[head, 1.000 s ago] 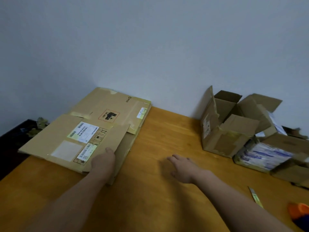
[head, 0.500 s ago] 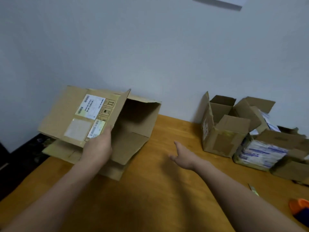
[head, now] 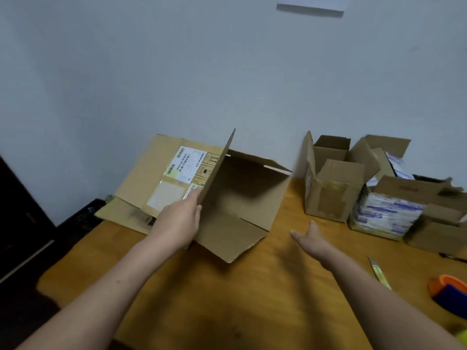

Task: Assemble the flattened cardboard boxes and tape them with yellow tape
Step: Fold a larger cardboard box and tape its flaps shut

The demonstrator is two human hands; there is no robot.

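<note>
My left hand (head: 179,222) grips the near edge of a brown cardboard box (head: 242,198) that stands lifted and spread open above the wooden table (head: 252,299), its hollow inside facing me. White shipping labels show on the box's left panel. Another flattened box (head: 123,215) lies under it at the table's far left. My right hand (head: 312,239) hovers over the table to the right of the box, fingers straight, holding nothing. An orange and blue tape dispenser (head: 449,290) sits at the right edge.
Assembled, open-flapped boxes (head: 331,188) stand at the back right against the wall, one wrapped in blue-printed plastic (head: 386,213). A thin yellowish blade-like tool (head: 377,271) lies near my right forearm. A dark cabinet (head: 22,223) is left of the table.
My left hand has lifted the top flattened box off the pile and it has spread open. My right hand has risen off the table and moved right.
</note>
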